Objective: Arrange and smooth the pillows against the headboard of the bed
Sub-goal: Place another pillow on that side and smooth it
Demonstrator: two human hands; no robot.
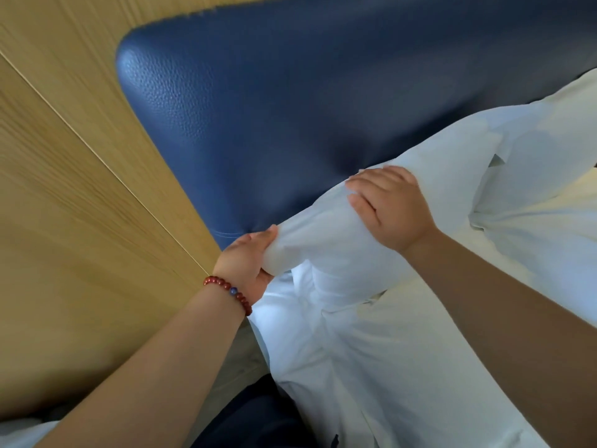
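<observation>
Against the wood wall panel [64, 189] at far left, the blue headboard [274, 108] backs a white pillow [371, 221]. Gripping its near end, the left hand [245, 260] seems to anchor it; the right hand [391, 208] lies open on top, likely pressing it smooth. Its case hides the filling. A second pillow [549, 156] sits rightward.

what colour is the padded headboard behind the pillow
Dark blue, with a pebbled leather-like grain, on the headboard; it shows in the head view.
</observation>
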